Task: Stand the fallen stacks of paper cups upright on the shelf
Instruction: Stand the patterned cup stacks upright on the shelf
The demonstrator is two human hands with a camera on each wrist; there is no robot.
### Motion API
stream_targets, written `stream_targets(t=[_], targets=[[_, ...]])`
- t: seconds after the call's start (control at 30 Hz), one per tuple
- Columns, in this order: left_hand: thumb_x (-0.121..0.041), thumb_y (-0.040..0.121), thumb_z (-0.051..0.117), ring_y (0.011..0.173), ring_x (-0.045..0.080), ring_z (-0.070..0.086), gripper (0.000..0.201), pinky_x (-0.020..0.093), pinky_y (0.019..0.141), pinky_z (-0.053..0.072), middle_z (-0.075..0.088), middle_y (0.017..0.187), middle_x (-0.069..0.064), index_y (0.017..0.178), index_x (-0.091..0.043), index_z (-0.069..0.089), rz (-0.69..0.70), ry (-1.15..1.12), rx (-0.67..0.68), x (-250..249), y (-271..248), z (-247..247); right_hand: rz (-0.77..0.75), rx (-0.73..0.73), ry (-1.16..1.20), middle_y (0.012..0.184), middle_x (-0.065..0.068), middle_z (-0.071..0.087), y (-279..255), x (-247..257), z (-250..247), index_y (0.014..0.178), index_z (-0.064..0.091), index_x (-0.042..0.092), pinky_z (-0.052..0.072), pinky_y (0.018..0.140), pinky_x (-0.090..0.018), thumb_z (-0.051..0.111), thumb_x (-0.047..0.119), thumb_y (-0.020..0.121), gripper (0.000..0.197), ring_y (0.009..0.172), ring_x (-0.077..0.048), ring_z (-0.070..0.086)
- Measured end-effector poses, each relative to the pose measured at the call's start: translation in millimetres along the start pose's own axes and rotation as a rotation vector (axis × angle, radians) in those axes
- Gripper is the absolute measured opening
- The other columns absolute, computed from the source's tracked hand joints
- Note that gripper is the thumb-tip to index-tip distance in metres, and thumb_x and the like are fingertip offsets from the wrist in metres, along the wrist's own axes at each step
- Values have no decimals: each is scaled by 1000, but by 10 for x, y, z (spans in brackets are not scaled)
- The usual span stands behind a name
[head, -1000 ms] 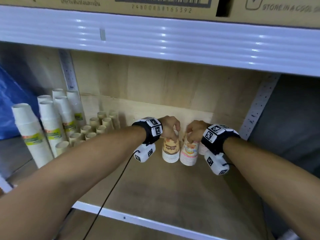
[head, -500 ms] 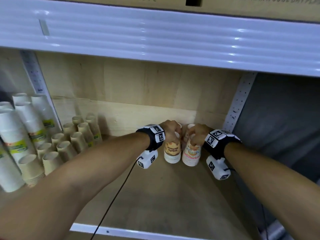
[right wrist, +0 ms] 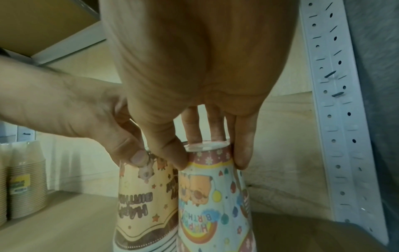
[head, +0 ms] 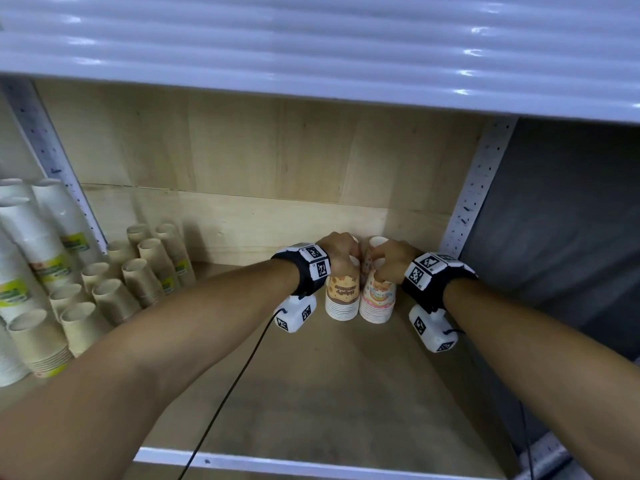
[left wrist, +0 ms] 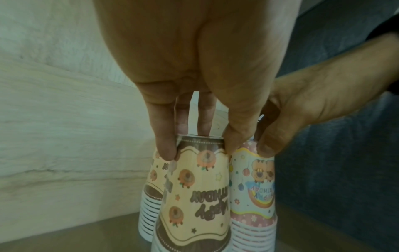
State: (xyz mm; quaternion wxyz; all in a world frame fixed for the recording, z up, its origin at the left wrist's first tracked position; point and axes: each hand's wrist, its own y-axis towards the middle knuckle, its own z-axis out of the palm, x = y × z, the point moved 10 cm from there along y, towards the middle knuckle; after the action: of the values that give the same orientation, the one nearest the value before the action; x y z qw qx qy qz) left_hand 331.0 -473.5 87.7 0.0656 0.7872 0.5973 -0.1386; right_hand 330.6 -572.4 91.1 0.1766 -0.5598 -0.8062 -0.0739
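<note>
Two stacks of printed birthday cups stand mouth-down, side by side, near the shelf's back right corner. My left hand (head: 341,252) grips the top of the orange-and-brown stack (head: 342,295) from above, thumb and fingers round its rim (left wrist: 201,139). My right hand (head: 388,261) grips the top of the pink-and-blue stack (head: 377,299) the same way (right wrist: 208,146). Behind them more printed cups (head: 377,242) stand against the back wall, partly hidden by my hands. In the left wrist view another orange stack (left wrist: 151,201) shows behind the held one.
Brown cup stacks (head: 138,271) and taller white cup stacks (head: 24,258) fill the shelf's left side. A perforated metal upright (head: 474,188) stands just right of my right hand. The upper shelf edge (head: 311,50) hangs overhead. The wooden shelf board (head: 329,393) lies bare in front.
Both hands have pushed the two stacks a little further back toward the rear wall, staying on their tops. The head view has shifted right and down.
</note>
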Motion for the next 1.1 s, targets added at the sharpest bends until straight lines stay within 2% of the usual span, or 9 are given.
stream_targets(t=[0.17, 0.33, 0.43, 0.53, 0.63, 0.73, 0.83, 0.9, 1.1], targets=[[-31, 80, 73, 98, 24, 64, 39, 29, 72, 51, 65, 109, 3, 116, -16, 67, 1, 2, 20, -5, 5, 4, -1, 6, 12, 104, 2, 55, 11, -7, -3, 114, 65, 11, 43, 77, -23, 69, 6, 77, 38, 93, -14, 53], [-32, 83, 73, 94, 23, 60, 45, 28, 71, 47, 62, 109, 4, 123, -14, 63, 9, 2, 16, -2, -48, -56, 19, -32, -49, 115, -7, 60, -40, 9, -58, 113, 63, 7, 45, 78, -26, 69, 10, 78, 35, 104, -25, 60], [-31, 83, 72, 91, 23, 61, 41, 31, 76, 51, 66, 111, 8, 120, -13, 65, -12, -6, 17, 38, -105, -110, 48, -81, -101, 110, -11, 64, -72, 53, -136, 102, 65, 3, 51, 80, -30, 68, 14, 81, 24, 101, -28, 63], [-35, 82, 73, 100, 25, 63, 48, 33, 82, 52, 64, 119, 7, 123, -13, 64, -42, -9, 21, 90, -170, -187, 46, -139, -126, 108, -15, 65, -108, 187, -243, 90, 66, 4, 50, 78, -29, 68, 14, 80, 14, 102, -31, 63], [-36, 83, 74, 103, 23, 58, 55, 28, 80, 46, 60, 127, 5, 132, -15, 59, -64, 3, 19, 156, -287, -317, 71, -149, -155, 118, -12, 62, -125, 356, -317, 112, 66, 3, 49, 86, -31, 66, 19, 84, 32, 110, -29, 59], [-34, 86, 72, 107, 22, 57, 53, 27, 82, 44, 60, 129, 6, 133, -14, 58, -85, 21, 17, 250, -431, -477, 59, -132, -174, 126, -9, 58, -116, 578, -330, 120, 62, 10, 45, 83, -27, 68, 23, 82, 40, 113, -26, 57], [-34, 86, 72, 114, 24, 57, 52, 27, 86, 45, 59, 131, 4, 132, -14, 59, -122, 27, -9, 412, -606, -686, 48, -145, -150, 134, -8, 51, -123, 827, -336, 131, 54, 14, 43, 88, -26, 68, 19, 84, 50, 120, -25, 53], [-34, 86, 72, 113, 23, 57, 51, 29, 89, 46, 59, 130, 3, 131, -14, 60, -149, 31, -23, 542, -748, -822, 25, -129, -129, 134, -7, 51, -118, 1038, -309, 133, 53, 15, 45, 89, -28, 69, 19, 82, 53, 119, -25, 54], [-34, 82, 75, 101, 19, 56, 46, 31, 87, 50, 58, 112, -2, 123, -19, 64, -272, 25, -92, 1085, -1287, -1220, -107, -84, -158, 125, -9, 54, -118, 1848, -139, 127, 57, 18, 45, 76, -27, 72, 25, 79, 51, 103, -26, 59]])
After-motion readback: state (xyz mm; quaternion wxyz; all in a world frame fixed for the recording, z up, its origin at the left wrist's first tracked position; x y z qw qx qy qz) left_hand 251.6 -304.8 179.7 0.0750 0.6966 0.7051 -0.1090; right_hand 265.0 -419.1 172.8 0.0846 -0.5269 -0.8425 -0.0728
